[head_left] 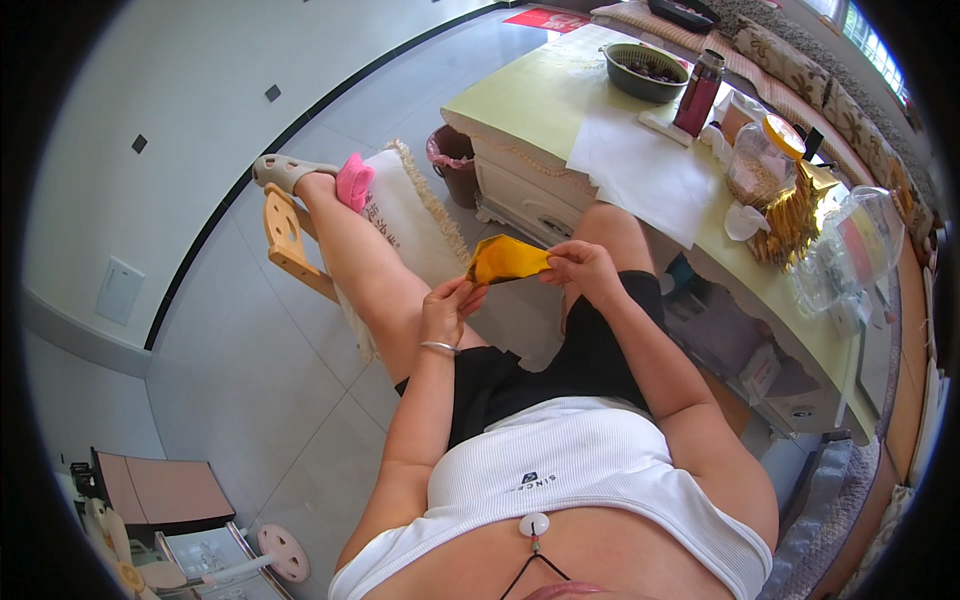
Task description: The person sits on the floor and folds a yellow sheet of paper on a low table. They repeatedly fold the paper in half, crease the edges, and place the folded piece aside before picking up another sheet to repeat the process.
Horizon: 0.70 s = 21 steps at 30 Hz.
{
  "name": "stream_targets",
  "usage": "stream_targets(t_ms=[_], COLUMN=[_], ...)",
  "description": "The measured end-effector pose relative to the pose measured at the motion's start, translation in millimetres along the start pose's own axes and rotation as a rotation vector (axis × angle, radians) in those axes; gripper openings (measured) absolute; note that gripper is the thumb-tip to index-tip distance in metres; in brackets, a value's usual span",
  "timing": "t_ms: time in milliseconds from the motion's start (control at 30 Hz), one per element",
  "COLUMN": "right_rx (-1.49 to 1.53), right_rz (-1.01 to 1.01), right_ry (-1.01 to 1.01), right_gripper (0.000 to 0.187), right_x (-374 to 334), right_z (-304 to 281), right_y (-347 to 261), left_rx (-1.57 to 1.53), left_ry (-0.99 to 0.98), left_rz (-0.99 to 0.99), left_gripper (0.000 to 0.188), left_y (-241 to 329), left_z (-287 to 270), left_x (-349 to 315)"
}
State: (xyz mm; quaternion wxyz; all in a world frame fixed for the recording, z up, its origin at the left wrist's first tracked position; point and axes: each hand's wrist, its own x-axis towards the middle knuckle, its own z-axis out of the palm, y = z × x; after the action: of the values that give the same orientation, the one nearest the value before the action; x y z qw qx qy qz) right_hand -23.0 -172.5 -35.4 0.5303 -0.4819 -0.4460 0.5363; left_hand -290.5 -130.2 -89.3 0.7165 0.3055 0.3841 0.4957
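A piece of shiny gold foil paper (505,261), partly folded or curled, is held up above my lap between both hands. My left hand (452,308), with a silver bangle on its wrist, pinches the paper's lower left corner. At the paper's right tip, the fingers of my right hand (586,268) are pressed together on it. To the right on the table lies a pile of folded gold foil pieces (790,222), beside a clear plastic bag or container (853,240).
The pale green table (530,90) carries a white sheet (645,165), a dark red bottle (699,93), a green colander (645,72) and an orange-lidded jar (764,160). A bin (452,160) stands beside it. My leg rests over a cushioned wooden stool (300,250).
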Motion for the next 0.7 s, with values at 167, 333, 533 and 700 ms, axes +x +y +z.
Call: stream_targets(t_ms=[167, 333, 533, 700], right_rx=[0.009, -0.065, 0.075, 0.108], right_rz=[0.005, -0.045, -0.037, -0.055], right_ry=[0.066, 0.095, 0.089, 0.175], right_gripper=[0.011, 0.009, 0.01, 0.012], right_x=[-1.8, -6.2, -2.2, -6.1], right_z=[2.1, 7.9, 7.9, -2.1], right_y=[-2.5, -2.4, 0.4, -7.8], left_rx=[0.01, 0.076, 0.06, 0.177], left_ry=[-0.014, -0.012, 0.03, -0.023], left_rz=[0.016, 0.076, 0.091, 0.05], left_gripper=[0.021, 0.019, 0.018, 0.015], left_y=[-5.8, -9.4, -6.8, -11.4], left_z=[-2.3, -4.0, 1.2, 21.4], left_x=[2.8, 2.1, -0.1, -3.0])
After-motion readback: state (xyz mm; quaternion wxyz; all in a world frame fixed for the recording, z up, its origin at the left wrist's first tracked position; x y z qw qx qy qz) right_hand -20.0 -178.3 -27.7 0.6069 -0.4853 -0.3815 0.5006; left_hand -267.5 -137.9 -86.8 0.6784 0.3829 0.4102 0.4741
